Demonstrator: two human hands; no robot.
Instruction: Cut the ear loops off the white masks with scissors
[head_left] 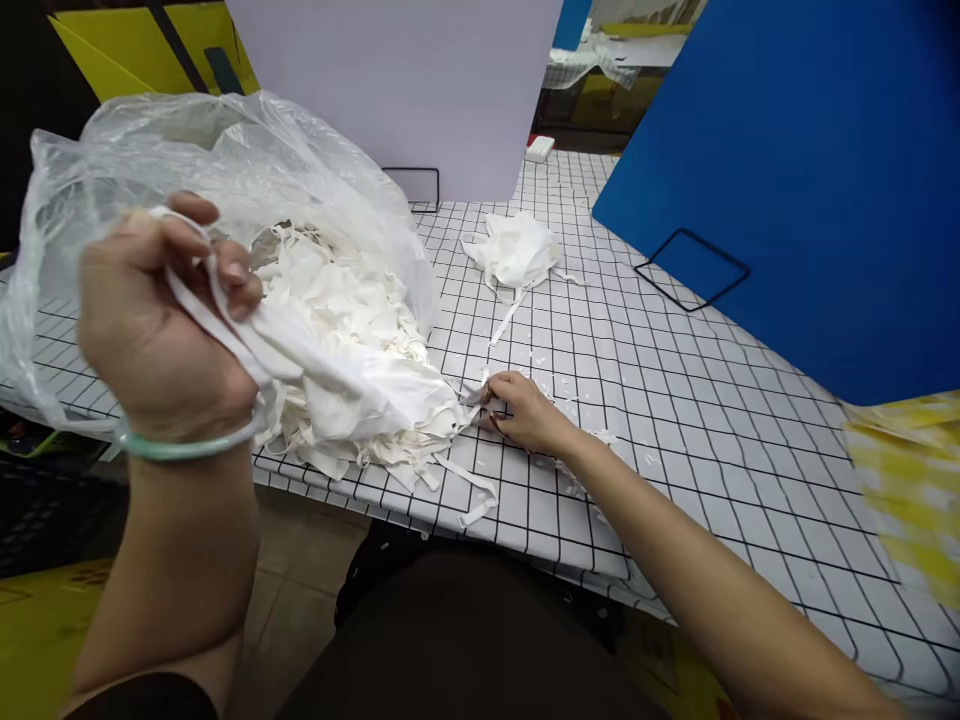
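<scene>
My left hand [169,310], wearing a pale green bangle [187,443], is raised at the left with its fingers curled round a narrow white strap. From it, a white fabric piece [352,385] stretches down to the right across a heap of white fabric pieces [352,300]. Where the stretched cloth ends, my right hand [525,410] is closed low over the table. A small greyish pointed shape [471,396] shows at its fingertips, too unclear to name. One loose strap end [476,500] lies near the table's front edge.
A clear plastic bag [225,150] lies open around the heap. A smaller pile of white straps [517,250] sits farther back on the checked tablecloth [675,400], with tiny white clippings scattered nearby. A lilac board [397,90] and a blue board [810,180] stand behind.
</scene>
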